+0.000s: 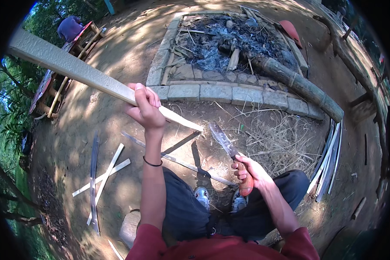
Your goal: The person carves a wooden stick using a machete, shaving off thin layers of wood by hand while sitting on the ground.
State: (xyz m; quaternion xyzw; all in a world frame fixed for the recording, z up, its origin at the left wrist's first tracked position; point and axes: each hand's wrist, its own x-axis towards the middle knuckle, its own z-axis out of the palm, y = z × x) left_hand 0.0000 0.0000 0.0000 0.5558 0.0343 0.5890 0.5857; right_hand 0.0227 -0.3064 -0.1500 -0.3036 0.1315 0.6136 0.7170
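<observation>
Pale wood-like strip (104, 82) slants from the upper left of the frame to the centre, passing through the left hand (148, 106), whose grip is closed around it near its narrow lower end. Right of centre, the right hand (250, 172) has its grip wrapped round the reddish-brown handle of a knife (223, 139), broad blade angled up and left, its tip near the strip's end. Dry shavings (281, 147) litter the ground farther right. Two crossed strips (106, 176) lie at lower left; a stone border (216, 92) edges ashes (221, 41) at upper centre.
</observation>
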